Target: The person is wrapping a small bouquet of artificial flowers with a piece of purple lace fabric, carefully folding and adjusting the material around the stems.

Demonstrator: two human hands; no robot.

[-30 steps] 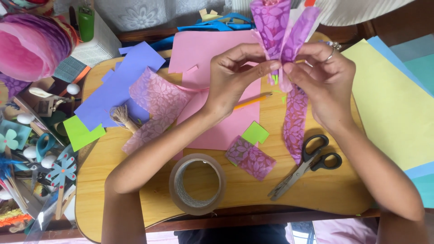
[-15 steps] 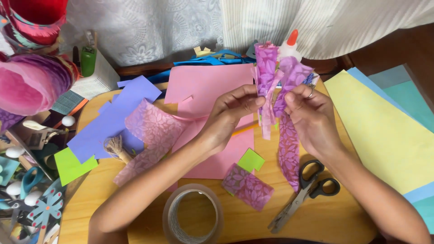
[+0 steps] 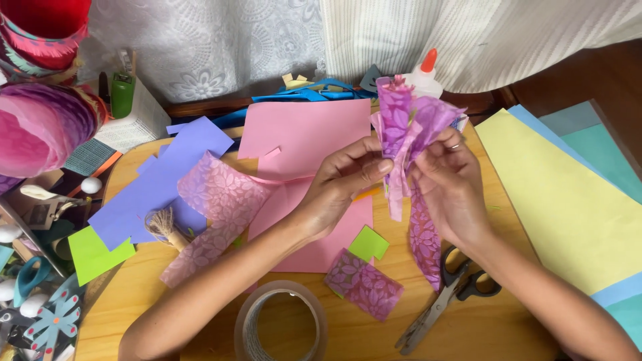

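Observation:
Both my hands hold a bunched strip of purple flower-patterned paper [image 3: 405, 127] above the wooden table [image 3: 134, 314]. My left hand [image 3: 346, 175] pinches its gathered middle from the left, and my right hand [image 3: 447, 182], with a ring on one finger, grips it from the right. The top of the paper fans upward, and a long tail [image 3: 425, 241] hangs down toward the scissors. A pink paper sheet [image 3: 301, 134] lies under my hands.
Black-handled scissors [image 3: 447, 295] lie at the front right, a clear tape roll [image 3: 281, 324] at the front. A pink patterned strip [image 3: 215, 220], purple scrap [image 3: 364, 284], green square [image 3: 368, 243], violet paper [image 3: 160, 184], yellow and blue sheets [image 3: 568, 200], glue bottle [image 3: 425, 75] surround them.
The camera has tilted up, so the table sits lower in view. My hands have kept their grip on the purple paper and gathered its top tighter.

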